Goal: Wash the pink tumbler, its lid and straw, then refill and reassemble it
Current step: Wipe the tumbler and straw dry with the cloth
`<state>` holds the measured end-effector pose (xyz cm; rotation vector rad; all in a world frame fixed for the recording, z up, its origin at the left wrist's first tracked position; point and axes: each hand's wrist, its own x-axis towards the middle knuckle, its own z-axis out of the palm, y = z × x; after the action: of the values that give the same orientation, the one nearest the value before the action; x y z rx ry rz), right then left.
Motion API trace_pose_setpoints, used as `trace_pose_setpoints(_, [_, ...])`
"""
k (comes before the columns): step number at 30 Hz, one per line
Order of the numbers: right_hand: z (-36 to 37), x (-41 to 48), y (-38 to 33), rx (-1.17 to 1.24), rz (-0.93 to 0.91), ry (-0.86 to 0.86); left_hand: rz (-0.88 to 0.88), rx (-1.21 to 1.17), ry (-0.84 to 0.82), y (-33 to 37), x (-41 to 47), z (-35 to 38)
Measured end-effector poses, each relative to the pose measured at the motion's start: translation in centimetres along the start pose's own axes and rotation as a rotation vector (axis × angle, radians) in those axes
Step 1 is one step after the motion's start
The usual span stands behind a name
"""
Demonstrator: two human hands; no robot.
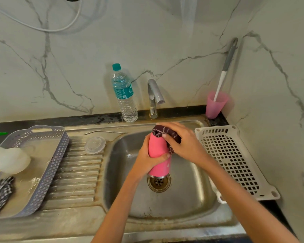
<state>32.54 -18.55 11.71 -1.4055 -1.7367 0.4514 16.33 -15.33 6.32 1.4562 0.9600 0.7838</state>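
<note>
The left hand (147,160) is gripping the tumbler (157,148) round its middle, fingers curled about the pink wall. It is holding the tumbler nearly upright over the sink (182,199), with the silver-rimmed end hanging just above the drain (159,183). The right hand (184,141) is clutching a dark cloth (165,133) and pressing it over the tumbler's upper end.

Left of the left hand, the clear lid (95,145) is lying flat on the drainboard, with the metal straw (105,132) lying just beyond it. Farther left, a grey basket (49,172) is holding a spray bottle (9,160). Beyond the hands, a water bottle (125,97) is standing beside the tap (154,97). Right of the right hand, a white rack (235,160) is lying on the counter, and beyond it a pink cup (215,106) is holding a brush (225,67).
</note>
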Motion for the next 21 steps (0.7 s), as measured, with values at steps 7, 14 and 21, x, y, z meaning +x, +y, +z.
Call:
trace_pose_setpoints(7, [0.5, 0.9, -0.4, 0.209, 0.4, 0.049, 0.262, 0.504, -0.021, 1.0, -0.2, -0.9])
trace_pose_setpoints(14, [2.8, -1.7, -0.6, 0.13, 0.234, 0.269, 0.157, 0.456, 0.113, 1.3, -0.1, -0.6])
trace_pose_setpoints(21, [3.5, -0.3, -0.5, -0.382, 0.195, 0.331, 0.431, 0.956, 0.171, 1.0, 0.5, 1.2])
